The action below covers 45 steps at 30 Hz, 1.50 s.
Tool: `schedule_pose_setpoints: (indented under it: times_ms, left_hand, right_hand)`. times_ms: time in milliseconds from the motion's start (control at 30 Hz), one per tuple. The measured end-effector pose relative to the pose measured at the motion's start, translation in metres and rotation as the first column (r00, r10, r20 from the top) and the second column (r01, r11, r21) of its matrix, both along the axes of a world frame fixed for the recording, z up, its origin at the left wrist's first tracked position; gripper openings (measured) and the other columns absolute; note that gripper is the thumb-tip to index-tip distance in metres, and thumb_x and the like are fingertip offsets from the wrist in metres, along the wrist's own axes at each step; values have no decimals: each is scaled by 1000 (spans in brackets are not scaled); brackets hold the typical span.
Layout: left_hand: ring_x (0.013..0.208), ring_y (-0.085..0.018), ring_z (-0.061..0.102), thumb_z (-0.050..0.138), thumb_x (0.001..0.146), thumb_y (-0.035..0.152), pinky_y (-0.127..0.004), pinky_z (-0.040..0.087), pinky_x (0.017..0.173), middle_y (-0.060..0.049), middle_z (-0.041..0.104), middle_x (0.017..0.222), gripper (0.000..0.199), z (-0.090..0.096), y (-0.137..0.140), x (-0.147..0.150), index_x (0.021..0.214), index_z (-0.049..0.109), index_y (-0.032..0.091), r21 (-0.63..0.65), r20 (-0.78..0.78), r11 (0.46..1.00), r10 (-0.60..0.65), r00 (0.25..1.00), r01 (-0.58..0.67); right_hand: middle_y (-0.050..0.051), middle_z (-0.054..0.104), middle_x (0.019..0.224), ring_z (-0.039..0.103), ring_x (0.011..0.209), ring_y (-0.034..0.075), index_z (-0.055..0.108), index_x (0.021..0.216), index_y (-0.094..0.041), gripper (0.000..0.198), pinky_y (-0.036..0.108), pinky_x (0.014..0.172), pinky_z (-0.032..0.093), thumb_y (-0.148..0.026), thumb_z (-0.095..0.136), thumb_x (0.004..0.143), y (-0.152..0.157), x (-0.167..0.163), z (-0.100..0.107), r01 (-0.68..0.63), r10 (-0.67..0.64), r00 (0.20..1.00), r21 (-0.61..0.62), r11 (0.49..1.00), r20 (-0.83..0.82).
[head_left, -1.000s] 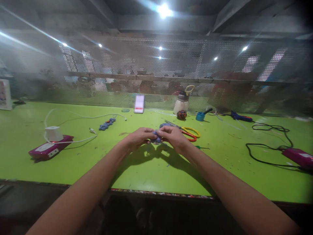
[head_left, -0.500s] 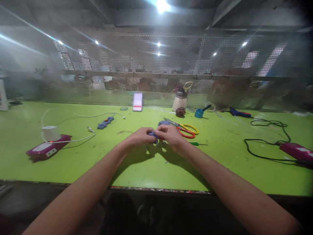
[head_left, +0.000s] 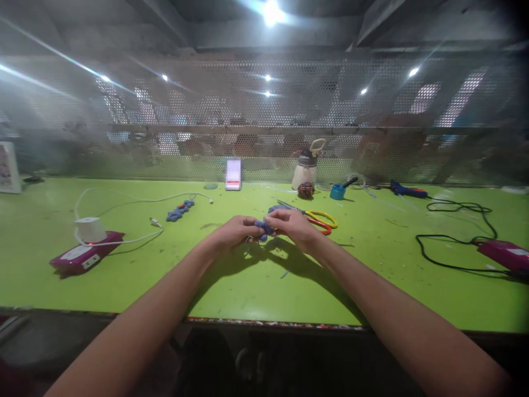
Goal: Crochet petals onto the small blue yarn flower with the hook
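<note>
A small blue-purple crocheted yarn piece [head_left: 263, 228] is held between both hands above the green table. My left hand [head_left: 236, 231] is closed on its left side, with thumb and fingers pinching it. From the right, my right hand [head_left: 294, 225] pinches the same piece, fingertips pressed together. A loose yarn end hangs below my left fingers. Just behind my right hand lies more blue yarn [head_left: 273, 209], partly hidden. Scissors [head_left: 324, 219] with one yellow and one red handle rest beyond that hand, partly covered by it. A thin metal shaft [head_left: 345, 245] pokes out beside my right forearm.
Left stand a purple power strip [head_left: 85, 255] with a white charger [head_left: 91, 229] and a blue crocheted strip [head_left: 180, 210]. Behind are a phone [head_left: 233, 174], a bottle [head_left: 305, 171], a dark yarn ball [head_left: 306, 191] and a blue pot [head_left: 338, 192]. A glue gun [head_left: 407, 190] lies right.
Both hands stay on the yarn piece, with their fingers shifted slightly. My right hand and forearm now cover the green handle of the thin tool and more of the scissors.
</note>
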<state>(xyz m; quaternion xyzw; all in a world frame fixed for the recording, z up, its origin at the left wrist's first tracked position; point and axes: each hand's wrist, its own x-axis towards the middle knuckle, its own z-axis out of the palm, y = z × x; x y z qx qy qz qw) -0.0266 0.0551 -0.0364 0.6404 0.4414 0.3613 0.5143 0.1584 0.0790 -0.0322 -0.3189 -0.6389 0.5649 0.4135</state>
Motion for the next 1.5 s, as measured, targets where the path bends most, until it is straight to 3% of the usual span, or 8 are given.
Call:
schedule_pose_setpoints:
  times_ms: [300,433,600,800,900,1000,1233,1500]
  left_hand:
    - [71,-16,58,70,70,22,-30,41,70,-4,71,77,17,5,-8,3,85,74,15,10,-94,1000,-22,995,23]
    - [67,-15,56,69,70,18,-30,40,67,-4,71,76,18,1,-7,5,87,75,16,1,-110,1000,-22,994,23]
    - [70,-15,56,68,70,22,-29,41,65,-7,69,84,18,-2,-4,3,86,71,15,-52,-5,998,-33,999,33]
    - [82,-19,60,55,79,36,-32,47,71,-13,68,94,25,-4,-1,0,87,66,15,-157,134,988,15,991,7]
    - [82,-19,61,63,78,35,-31,46,71,-11,68,93,23,-4,0,-1,87,68,14,-156,143,988,29,989,-7]
    - [76,-15,60,75,69,22,-29,44,70,-7,68,88,19,-4,-1,-1,85,70,15,-126,137,992,22,990,-5]
    - [69,-14,60,77,67,11,-31,45,73,-6,69,78,13,-7,1,0,78,71,13,-99,114,995,5,993,6]
    - [77,-15,63,72,78,28,-28,49,69,-11,69,93,19,-6,2,-3,90,71,12,-132,180,991,12,984,12]
  right_hand:
    - [-3,56,50,47,46,9,59,60,-16,31,24,48,36,-36,81,65,-1,-13,-10,68,-67,998,-36,997,5]
    - [-5,50,44,41,42,7,58,56,-16,30,23,44,31,-31,82,66,1,-16,-14,95,-93,995,-67,993,36]
    - [-4,53,47,41,43,7,60,59,-15,27,23,46,32,-30,80,69,3,-11,-12,69,-67,997,-93,993,27]
    - [-3,56,56,49,53,9,59,63,-16,28,24,53,39,-31,82,68,9,-5,-14,56,-63,997,-155,986,-35]
    - [-3,57,59,51,56,9,60,64,-16,29,24,56,42,-32,83,67,10,-5,-15,44,-56,997,-186,982,-61]
    - [-2,59,60,53,56,9,60,64,-15,29,24,55,42,-32,84,66,9,-6,-15,30,-46,996,-209,978,-73]
    - [-2,56,51,48,46,8,58,59,-14,29,22,46,38,-27,80,72,7,-9,-18,27,-45,996,-240,971,-71]
    - [-1,58,56,48,49,7,58,60,-15,27,20,46,40,-23,80,74,6,-7,-15,41,-59,996,-250,967,-65]
